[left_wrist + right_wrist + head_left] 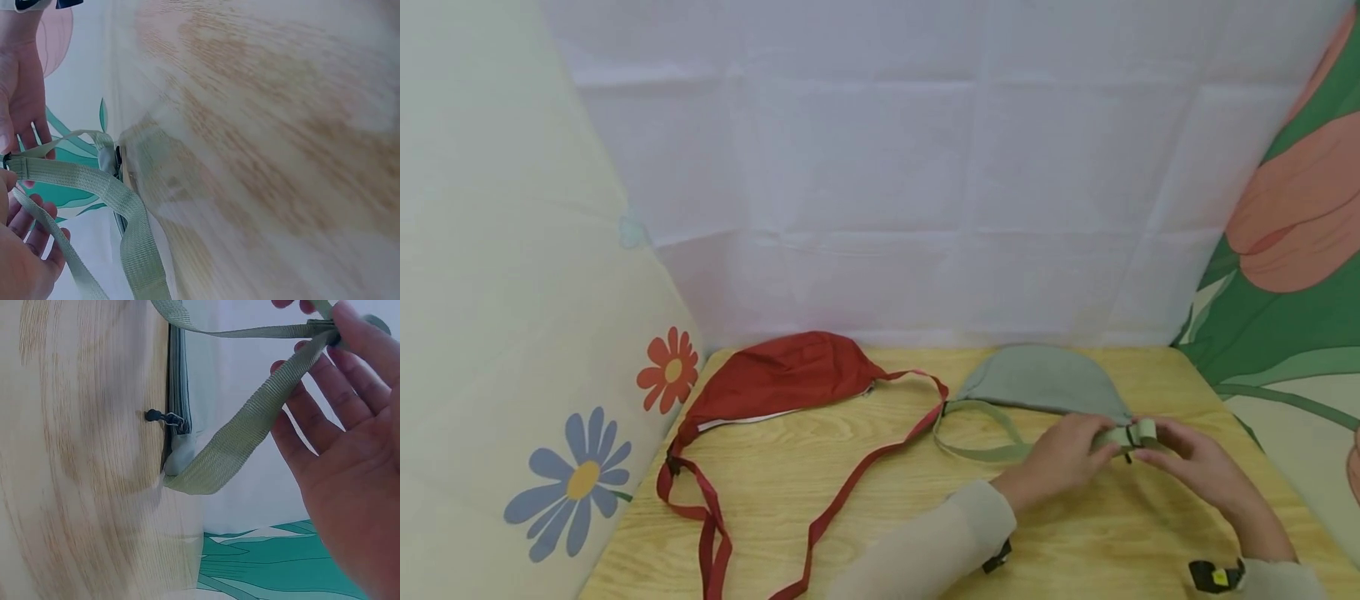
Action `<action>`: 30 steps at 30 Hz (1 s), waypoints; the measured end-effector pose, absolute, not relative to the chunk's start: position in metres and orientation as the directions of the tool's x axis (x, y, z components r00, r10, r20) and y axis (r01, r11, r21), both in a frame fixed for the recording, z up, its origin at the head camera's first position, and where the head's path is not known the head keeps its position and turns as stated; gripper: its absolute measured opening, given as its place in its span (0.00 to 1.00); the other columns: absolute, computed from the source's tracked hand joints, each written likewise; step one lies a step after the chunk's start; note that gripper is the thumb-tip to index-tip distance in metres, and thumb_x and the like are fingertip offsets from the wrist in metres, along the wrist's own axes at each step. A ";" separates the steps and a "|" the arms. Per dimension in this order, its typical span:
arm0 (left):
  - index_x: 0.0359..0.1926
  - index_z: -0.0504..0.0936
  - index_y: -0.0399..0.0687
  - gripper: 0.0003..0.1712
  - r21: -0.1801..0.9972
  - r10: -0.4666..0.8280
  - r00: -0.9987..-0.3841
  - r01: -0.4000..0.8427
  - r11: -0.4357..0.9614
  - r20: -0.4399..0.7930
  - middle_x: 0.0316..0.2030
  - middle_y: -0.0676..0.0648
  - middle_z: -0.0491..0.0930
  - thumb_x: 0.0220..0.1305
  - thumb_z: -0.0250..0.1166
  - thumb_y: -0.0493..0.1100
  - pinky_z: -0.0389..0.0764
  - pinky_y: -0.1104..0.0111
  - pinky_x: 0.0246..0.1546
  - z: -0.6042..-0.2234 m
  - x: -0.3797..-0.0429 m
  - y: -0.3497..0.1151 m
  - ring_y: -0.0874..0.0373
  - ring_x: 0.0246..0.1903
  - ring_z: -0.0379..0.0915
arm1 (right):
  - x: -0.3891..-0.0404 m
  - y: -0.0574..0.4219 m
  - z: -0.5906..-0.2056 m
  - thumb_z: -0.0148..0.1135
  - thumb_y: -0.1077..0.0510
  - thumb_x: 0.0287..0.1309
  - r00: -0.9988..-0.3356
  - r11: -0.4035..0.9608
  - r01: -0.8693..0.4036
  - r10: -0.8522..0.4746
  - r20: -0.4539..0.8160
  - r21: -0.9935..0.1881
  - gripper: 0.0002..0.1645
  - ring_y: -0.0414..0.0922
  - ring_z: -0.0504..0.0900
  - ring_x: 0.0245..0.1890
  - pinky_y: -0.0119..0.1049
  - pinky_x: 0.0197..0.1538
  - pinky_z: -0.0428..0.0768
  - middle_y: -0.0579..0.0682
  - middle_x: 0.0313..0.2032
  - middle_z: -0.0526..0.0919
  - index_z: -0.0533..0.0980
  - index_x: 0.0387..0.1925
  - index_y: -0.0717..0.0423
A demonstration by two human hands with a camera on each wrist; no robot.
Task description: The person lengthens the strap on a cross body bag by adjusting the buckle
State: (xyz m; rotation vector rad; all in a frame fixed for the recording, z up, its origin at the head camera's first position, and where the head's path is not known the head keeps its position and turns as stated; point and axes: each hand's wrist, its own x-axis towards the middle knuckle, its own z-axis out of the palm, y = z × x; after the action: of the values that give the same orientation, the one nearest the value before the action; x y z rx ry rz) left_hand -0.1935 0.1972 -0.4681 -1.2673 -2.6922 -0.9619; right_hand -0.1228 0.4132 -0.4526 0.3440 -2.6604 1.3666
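Observation:
A grey-green waist bag (1037, 379) lies flat at the back right of the wooden table, its light green webbing strap (981, 452) looping off both ends. Close to the bag's right corner, my left hand (1067, 450) pinches the strap beside a small dark slider buckle (1131, 435). My right hand (1202, 467) holds the folded strap on the buckle's other side, thumb against fingers. In the right wrist view, the strap (244, 434) rises from the bag's corner to my right hand (356, 425). A dark zipper pull (165, 417) hangs by that corner.
A red waist bag (790, 375) lies at the back left, its long red strap (850, 487) trailing toward the front edge of the wooden table (760, 483). A white cloth (865, 167) hangs behind, and flower-printed panels flank both sides.

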 end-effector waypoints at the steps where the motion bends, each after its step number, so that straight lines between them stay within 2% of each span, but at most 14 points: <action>1: 0.63 0.78 0.60 0.21 0.531 0.691 -0.676 0.696 0.483 0.257 0.55 0.62 0.79 0.76 0.56 0.57 0.74 0.79 0.50 -0.468 -0.194 0.197 0.71 0.53 0.73 | -0.123 0.414 -0.453 0.62 0.66 0.68 -0.963 0.565 -0.269 -0.144 0.227 -0.780 0.24 0.19 0.72 0.52 0.19 0.48 0.75 0.22 0.51 0.78 0.71 0.62 0.72; 9: 0.63 0.78 0.58 0.21 0.521 0.681 -0.687 0.690 0.503 0.252 0.56 0.61 0.80 0.76 0.56 0.56 0.73 0.79 0.52 -0.467 -0.195 0.195 0.70 0.55 0.74 | -0.122 0.415 -0.455 0.62 0.69 0.66 -0.947 0.556 -0.321 -0.162 0.278 -0.767 0.23 0.20 0.73 0.53 0.17 0.51 0.72 0.24 0.51 0.79 0.72 0.60 0.72; 21: 0.62 0.78 0.59 0.19 0.514 0.674 -0.693 0.688 0.512 0.256 0.55 0.61 0.80 0.76 0.57 0.56 0.73 0.79 0.53 -0.470 -0.195 0.193 0.70 0.54 0.75 | -0.120 0.414 -0.446 0.62 0.61 0.70 -0.972 0.621 -0.232 -0.128 0.196 -0.748 0.27 0.16 0.68 0.54 0.20 0.50 0.74 0.20 0.53 0.74 0.70 0.65 0.70; 25: 0.63 0.78 0.59 0.20 0.520 0.675 -0.693 0.685 0.510 0.253 0.56 0.61 0.80 0.76 0.56 0.56 0.73 0.78 0.54 -0.470 -0.195 0.191 0.69 0.56 0.74 | -0.119 0.412 -0.442 0.63 0.61 0.69 -0.967 0.633 -0.251 -0.137 0.213 -0.732 0.27 0.17 0.69 0.55 0.19 0.51 0.72 0.22 0.54 0.75 0.71 0.65 0.67; 30: 0.63 0.78 0.58 0.21 0.534 0.679 -0.691 0.683 0.499 0.250 0.57 0.60 0.80 0.77 0.55 0.56 0.74 0.77 0.54 -0.468 -0.194 0.189 0.69 0.56 0.74 | -0.118 0.411 -0.430 0.64 0.56 0.69 -0.975 0.688 -0.216 -0.114 0.191 -0.693 0.28 0.15 0.65 0.54 0.18 0.49 0.71 0.21 0.54 0.72 0.72 0.66 0.61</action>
State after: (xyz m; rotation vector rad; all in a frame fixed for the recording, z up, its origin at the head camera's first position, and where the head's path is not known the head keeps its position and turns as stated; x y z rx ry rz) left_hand -0.1944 0.1893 -0.4680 -1.2329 -2.7136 -0.9710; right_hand -0.1180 0.4106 -0.4304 0.2712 -2.7629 1.1607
